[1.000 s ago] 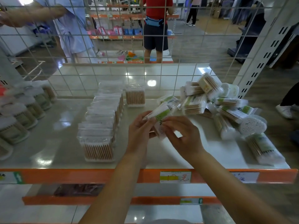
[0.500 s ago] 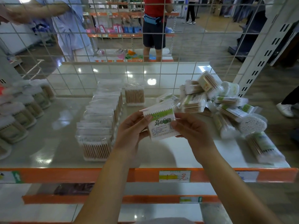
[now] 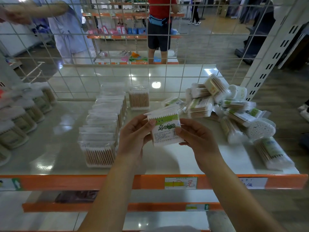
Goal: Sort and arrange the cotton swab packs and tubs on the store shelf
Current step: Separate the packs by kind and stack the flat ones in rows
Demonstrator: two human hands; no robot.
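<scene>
- Green-banded flat pack of cotton swabs (image 3: pixel 164 128) is held upright above the shelf (image 3: pixel 55 131), label toward the camera; left hand (image 3: pixel 133 133) pinches its left edge, right hand (image 3: pixel 195 138) grips its right edge with the thumb on the label.
- Pack is not yet placed; judged mid-sort, being checked or oriented.
- Done so far: row of clear rectangular packs (image 3: pixel 102 131) is lined up front to back just left of the hands, one more clear pack (image 3: pixel 138 98) stands apart behind it.
- Tubs (image 3: pixel 18 121) are set in a line at the far left edge, blurred.
- Left to do: loose pile (image 3: pixel 232 113) of green-label packs and round tubs lies jumbled on the right of the shelf, one tub (image 3: pixel 270 153) lies separately near the front edge.
- Roughly half is judged sorted.
</scene>
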